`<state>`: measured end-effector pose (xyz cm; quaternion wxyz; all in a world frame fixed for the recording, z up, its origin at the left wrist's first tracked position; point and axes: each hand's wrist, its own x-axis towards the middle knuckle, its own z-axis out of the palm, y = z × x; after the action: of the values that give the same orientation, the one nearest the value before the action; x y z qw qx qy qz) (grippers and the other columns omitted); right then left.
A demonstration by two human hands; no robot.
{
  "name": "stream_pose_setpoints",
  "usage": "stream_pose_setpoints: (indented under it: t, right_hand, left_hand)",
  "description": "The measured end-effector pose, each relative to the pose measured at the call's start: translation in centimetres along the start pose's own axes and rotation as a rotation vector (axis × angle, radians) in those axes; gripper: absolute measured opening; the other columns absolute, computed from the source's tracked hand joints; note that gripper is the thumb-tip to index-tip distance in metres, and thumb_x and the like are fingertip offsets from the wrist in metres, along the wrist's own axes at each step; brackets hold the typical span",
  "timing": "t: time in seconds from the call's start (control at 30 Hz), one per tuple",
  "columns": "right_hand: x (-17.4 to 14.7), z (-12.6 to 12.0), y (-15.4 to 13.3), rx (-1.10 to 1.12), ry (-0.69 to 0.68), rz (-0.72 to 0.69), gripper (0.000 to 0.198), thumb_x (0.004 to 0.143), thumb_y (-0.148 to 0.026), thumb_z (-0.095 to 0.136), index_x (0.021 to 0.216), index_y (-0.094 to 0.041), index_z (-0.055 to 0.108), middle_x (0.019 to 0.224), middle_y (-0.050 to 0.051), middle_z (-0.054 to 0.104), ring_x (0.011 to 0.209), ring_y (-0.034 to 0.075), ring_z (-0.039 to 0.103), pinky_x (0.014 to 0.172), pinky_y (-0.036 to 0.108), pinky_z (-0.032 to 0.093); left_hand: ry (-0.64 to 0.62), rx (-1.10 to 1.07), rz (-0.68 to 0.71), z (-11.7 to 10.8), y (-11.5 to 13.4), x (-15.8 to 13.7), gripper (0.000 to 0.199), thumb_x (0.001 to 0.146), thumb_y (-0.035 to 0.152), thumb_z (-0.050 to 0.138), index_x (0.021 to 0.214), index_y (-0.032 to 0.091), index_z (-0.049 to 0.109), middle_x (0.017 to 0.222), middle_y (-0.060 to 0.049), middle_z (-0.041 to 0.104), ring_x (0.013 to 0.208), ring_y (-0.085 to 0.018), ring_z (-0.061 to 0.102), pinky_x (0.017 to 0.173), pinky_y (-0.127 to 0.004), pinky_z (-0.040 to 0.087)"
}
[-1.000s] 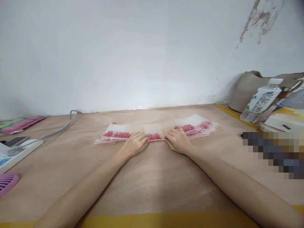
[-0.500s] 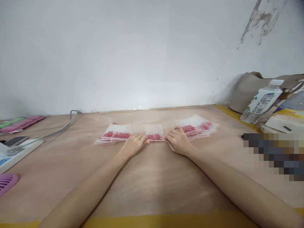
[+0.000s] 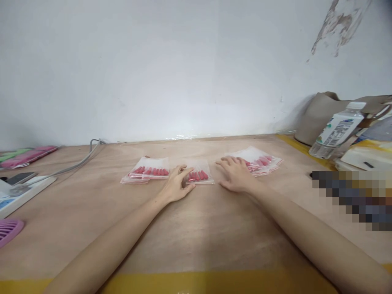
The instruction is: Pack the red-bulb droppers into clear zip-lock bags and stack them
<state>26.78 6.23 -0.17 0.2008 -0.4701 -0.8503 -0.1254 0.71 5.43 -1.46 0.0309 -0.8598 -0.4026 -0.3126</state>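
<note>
A small clear plastic bag [image 3: 201, 166] with several red pieces inside lies flat between my hands. My left hand [image 3: 178, 184] is open at the bag's left edge, its thumb and fingers apart; whether it touches the bag I cannot tell. My right hand [image 3: 235, 174] is open, fingers spread, to the right of that bag and partly in front of the right stack of similar bags [image 3: 266, 163]. Another stack of filled bags [image 3: 151, 165] sits just left of my left hand. What exactly the red pieces are is too small to tell.
On the left are a power strip [image 3: 33, 194] with a grey cable [image 3: 81, 163], a phone [image 3: 21, 179], pink packages [image 3: 30, 156] and a purple slotted object [image 3: 10, 232]. A bottle [image 3: 338, 130] and a grey bag [image 3: 310, 118] stand at the right, beside a pixelated area. A white wall [image 3: 153, 69] closes off the back.
Both hands have let go of the middle bag's lower edge and their fingers have spread. My right hand has shifted slightly right, away from the bag, which stays on the table.
</note>
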Motion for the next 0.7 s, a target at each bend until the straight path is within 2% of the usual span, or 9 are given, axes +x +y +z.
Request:
stream_pose_setpoints:
  t: [0.07,0.13,0.23,0.3,0.37,0.43,0.5,0.6,0.7]
  right_hand:
    - [0.1,-0.9,1.4,-0.073,-0.114,0.119,0.066,0.064,-0.047,0.065,0.122,-0.019,0.049,0.130,0.019,0.042,0.120,0.039,0.032,0.092,0.060,0.018]
    - [0.0,-1.3,2.7,-0.107,-0.237,0.211,0.066,0.062,-0.054,0.063,0.119,-0.021,0.053,0.129,0.019,0.043,0.120,0.043,0.030,0.089,0.066,0.015]
    - [-0.3,-1.0,4.2,-0.072,-0.336,0.263,0.050,0.071,-0.052,0.056,0.113,-0.024,0.057,0.118,0.017,0.053,0.109,0.040,0.044,0.084,0.063,0.024]
    - [-0.6,-0.4,4.6,-0.061,-0.314,0.256,0.037,0.078,-0.041,0.050,0.111,-0.025,0.058,0.112,0.015,0.056,0.098,0.035,0.052,0.080,0.055,0.032]
    - [-0.7,0.2,4.5,-0.077,-0.245,0.224,0.032,0.081,-0.027,0.046,0.110,-0.024,0.059,0.109,0.015,0.059,0.093,0.031,0.055,0.076,0.046,0.036]
    - [-0.7,0.8,4.1,-0.096,-0.175,0.180,0.030,0.082,-0.018,0.043,0.106,-0.022,0.062,0.104,0.014,0.061,0.089,0.028,0.057,0.074,0.040,0.037]
    - [-0.5,1.3,3.5,-0.092,-0.127,0.144,0.032,0.082,-0.013,0.042,0.104,-0.022,0.062,0.101,0.013,0.063,0.087,0.025,0.058,0.072,0.035,0.038]
    - [0.0,2.1,1.8,-0.030,-0.092,0.095,0.036,0.084,-0.011,0.041,0.112,-0.023,0.059,0.109,0.011,0.061,0.092,0.023,0.057,0.074,0.032,0.039]
    - [0.9,3.0,-0.6,0.066,-0.064,0.037,0.036,0.087,-0.015,0.038,0.118,-0.025,0.055,0.115,0.008,0.058,0.098,0.022,0.055,0.077,0.031,0.040]
  left_hand:
    - [0.006,-0.063,-0.031,0.9,0.0,0.5,0.038,0.075,0.031,0.065,0.112,0.023,0.061,0.121,-0.012,0.052,0.111,-0.029,0.051,0.088,-0.044,0.045]
    - [0.033,-0.126,-0.061,2.0,-0.4,1.2,0.023,0.080,0.033,0.061,0.100,0.022,0.068,0.117,-0.010,0.056,0.110,-0.028,0.053,0.087,-0.043,0.046]
    - [0.139,-0.206,-0.126,3.0,-1.6,2.6,0.027,0.089,0.034,0.048,0.095,0.017,0.068,0.110,-0.012,0.061,0.100,-0.024,0.060,0.078,-0.038,0.052]
    - [0.213,-0.243,-0.162,2.7,-2.8,3.5,0.034,0.095,0.032,0.036,0.102,0.015,0.064,0.103,-0.012,0.064,0.090,-0.020,0.064,0.072,-0.034,0.053]
    - [0.265,-0.263,-0.178,1.5,-4.2,4.0,0.036,0.098,0.030,0.028,0.108,0.014,0.059,0.096,-0.011,0.065,0.085,-0.017,0.064,0.072,-0.034,0.053]
    - [0.292,-0.264,-0.177,-0.7,-5.7,3.8,0.031,0.095,0.034,0.038,0.111,0.013,0.054,0.101,-0.009,0.062,0.087,-0.018,0.063,0.076,-0.037,0.052]
    - [0.274,-0.247,-0.154,-3.3,-7.0,2.8,0.031,0.091,0.038,0.046,0.105,0.014,0.058,0.105,-0.009,0.061,0.096,-0.021,0.060,0.081,-0.041,0.049]
    - [0.133,-0.190,-0.086,-7.0,-8.5,0.5,0.024,0.083,0.042,0.054,0.086,0.022,0.068,0.095,-0.004,0.064,0.100,-0.023,0.058,0.085,-0.040,0.048]
    - [-0.041,-0.115,-0.022,-9.6,-8.8,-1.5,0.022,0.079,0.041,0.057,0.082,0.024,0.070,0.088,-0.004,0.066,0.086,-0.021,0.063,0.074,-0.032,0.052]
